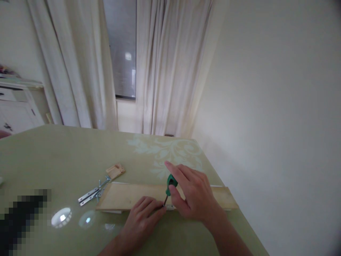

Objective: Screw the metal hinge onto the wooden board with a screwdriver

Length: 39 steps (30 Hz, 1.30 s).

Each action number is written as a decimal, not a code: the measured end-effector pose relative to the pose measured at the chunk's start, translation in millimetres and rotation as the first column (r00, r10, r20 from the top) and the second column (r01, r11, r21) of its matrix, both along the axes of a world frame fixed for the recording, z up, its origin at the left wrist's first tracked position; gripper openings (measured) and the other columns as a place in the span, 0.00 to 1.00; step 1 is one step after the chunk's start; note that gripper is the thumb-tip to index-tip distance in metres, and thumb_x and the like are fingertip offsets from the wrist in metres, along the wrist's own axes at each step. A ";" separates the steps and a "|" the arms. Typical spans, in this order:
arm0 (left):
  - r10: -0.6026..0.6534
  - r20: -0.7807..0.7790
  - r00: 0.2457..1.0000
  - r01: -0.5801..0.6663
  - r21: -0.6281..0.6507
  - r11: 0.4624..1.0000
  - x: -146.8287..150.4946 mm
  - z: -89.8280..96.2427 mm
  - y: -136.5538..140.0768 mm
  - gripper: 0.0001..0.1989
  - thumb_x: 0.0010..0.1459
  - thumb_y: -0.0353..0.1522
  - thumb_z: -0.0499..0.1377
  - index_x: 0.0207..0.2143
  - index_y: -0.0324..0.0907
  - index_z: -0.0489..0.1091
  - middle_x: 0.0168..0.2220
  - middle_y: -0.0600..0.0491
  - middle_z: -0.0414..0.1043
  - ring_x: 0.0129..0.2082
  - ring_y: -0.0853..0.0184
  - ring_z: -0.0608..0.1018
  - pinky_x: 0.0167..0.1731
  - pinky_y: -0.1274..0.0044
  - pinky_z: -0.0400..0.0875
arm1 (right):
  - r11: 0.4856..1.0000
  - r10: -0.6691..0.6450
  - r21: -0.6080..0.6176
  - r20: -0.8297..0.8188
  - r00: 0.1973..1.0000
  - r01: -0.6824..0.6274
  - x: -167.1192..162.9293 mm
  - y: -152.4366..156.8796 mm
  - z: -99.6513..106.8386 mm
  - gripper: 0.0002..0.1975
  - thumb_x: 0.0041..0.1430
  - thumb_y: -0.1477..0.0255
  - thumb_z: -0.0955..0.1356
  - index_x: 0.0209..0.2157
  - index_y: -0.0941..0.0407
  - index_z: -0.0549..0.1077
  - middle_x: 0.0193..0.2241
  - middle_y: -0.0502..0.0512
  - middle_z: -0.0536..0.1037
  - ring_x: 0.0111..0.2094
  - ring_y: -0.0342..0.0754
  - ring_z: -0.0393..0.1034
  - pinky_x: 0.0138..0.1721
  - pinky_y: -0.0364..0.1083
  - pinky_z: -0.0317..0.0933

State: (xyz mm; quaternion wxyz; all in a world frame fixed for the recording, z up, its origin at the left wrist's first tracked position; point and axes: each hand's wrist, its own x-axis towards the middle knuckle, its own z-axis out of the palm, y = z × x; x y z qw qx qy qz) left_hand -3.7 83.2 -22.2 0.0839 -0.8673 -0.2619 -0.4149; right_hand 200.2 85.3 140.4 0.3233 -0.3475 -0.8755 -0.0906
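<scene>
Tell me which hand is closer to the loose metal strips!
Left: the left hand is right of the metal strips; the right hand is farther right, at the green screwdriver.

Ahead of you: cream curtains (176, 71) either side of a dark windowpane (122, 39). On your right, a plain pale wall (279, 106). To your far left, a white cabinet (18, 113) with dark handles (7, 126); items (7, 72) on its top too blurred to name.

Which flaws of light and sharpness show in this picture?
Head view: bright reflections on the tabletop, left of the hands; a pale bright spot in the window; coarse pixel blocks over a dark patch, lower left; soft detail around the screwdriver tip; darkened right-hand corners.
</scene>
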 end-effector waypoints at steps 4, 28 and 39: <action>0.000 -0.004 1.000 0.000 0.011 1.000 -0.7 1.7 0.1 0.16 0.76 0.33 0.49 0.47 0.41 0.77 0.42 0.48 0.81 0.38 0.64 0.79 0.39 0.71 0.74 | 0.987 0.119 -0.105 -0.033 0.992 -0.122 1.8 1.2 2.3 0.22 0.73 0.74 0.60 0.65 0.55 0.66 0.44 0.57 0.82 0.43 0.49 0.77 0.43 0.46 0.67; -0.010 0.005 1.000 0.010 0.039 0.999 -0.3 -2.4 2.8 0.15 0.76 0.32 0.50 0.47 0.41 0.77 0.42 0.49 0.80 0.39 0.65 0.78 0.41 0.72 0.72 | 0.998 0.059 0.010 0.011 0.998 -0.059 12.0 1.6 4.6 0.17 0.74 0.61 0.66 0.57 0.55 0.75 0.34 0.54 0.79 0.35 0.50 0.73 0.36 0.47 0.66; -0.011 -0.005 1.000 0.011 0.042 0.999 -1.0 -3.2 3.8 0.15 0.77 0.32 0.49 0.48 0.41 0.77 0.43 0.49 0.80 0.39 0.65 0.78 0.41 0.72 0.72 | 0.999 0.036 -0.015 0.051 0.998 -0.036 13.4 0.3 7.1 0.20 0.73 0.66 0.66 0.62 0.54 0.72 0.38 0.56 0.79 0.39 0.52 0.73 0.38 0.50 0.68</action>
